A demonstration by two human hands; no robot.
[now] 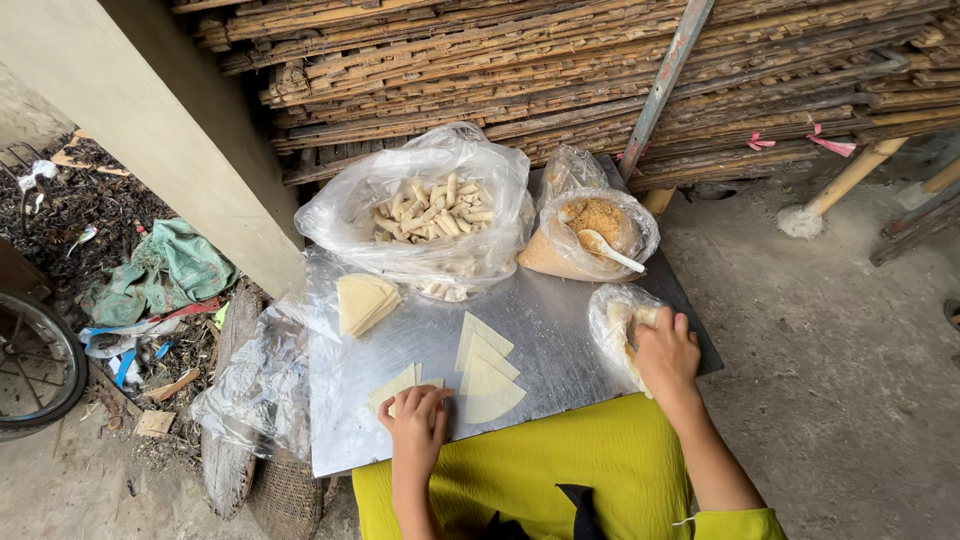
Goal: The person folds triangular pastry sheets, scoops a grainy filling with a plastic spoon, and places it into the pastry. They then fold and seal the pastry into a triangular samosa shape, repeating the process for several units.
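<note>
My left hand [415,420] rests flat on a pale triangular dough wrapper [395,385] at the near left of a metal sheet [545,320] across my lap. Several more wrappers [487,368] lie overlapped in the middle, and a stack of wrappers [364,302] sits farther left. My right hand [665,352] reaches into a small clear plastic bag [612,318] at the sheet's right edge, fingers curled on pale dough inside.
A big clear bag of rolled pastry sticks [435,212] and a bag of brown crumbly filling with a white spoon [605,245] stand at the back. Stacked bamboo poles [600,80] rise behind. A concrete pillar [150,120], rubbish and a wheel [35,365] lie left.
</note>
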